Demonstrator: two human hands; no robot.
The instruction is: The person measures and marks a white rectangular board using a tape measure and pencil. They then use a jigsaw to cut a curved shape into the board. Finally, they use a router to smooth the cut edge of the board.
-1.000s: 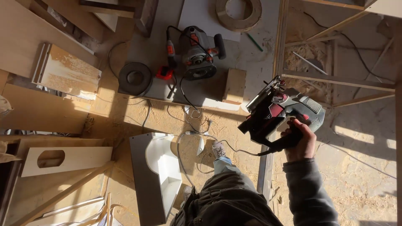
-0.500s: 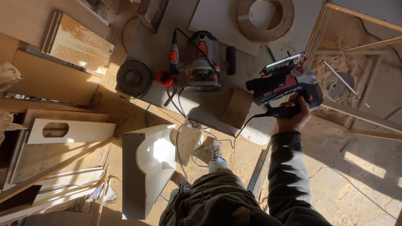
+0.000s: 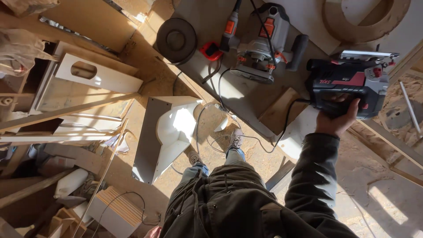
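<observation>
**Right hand holds a power saw over the workshop floor**

The right hand (image 3: 337, 117) is closed around the handle of a black and red power saw (image 3: 352, 86), fingers wrapped from below, and the saw is lifted in the air at the right side of the view. A black cable (image 3: 288, 115) leaves the back of the saw and hangs down toward the floor. The dark sleeve (image 3: 315, 176) of the same arm goes up from the body to the saw.

Just left of the saw, a grey router (image 3: 264, 46) with black side handles stands on a grey board (image 3: 220, 88). Near it on the same board are a round black disc (image 3: 176, 40) and a small red object (image 3: 210, 50). At the top right lies a wooden ring (image 3: 365, 20).

Lower, on the dusty floor, there is a white angled panel (image 3: 174, 132), and the person's two shoes (image 3: 235, 139) stand beside loose cables. A white board with an oval hole (image 3: 99, 75) lies at the left.

The left hand is almost out of the view, so I cannot tell its state.
</observation>
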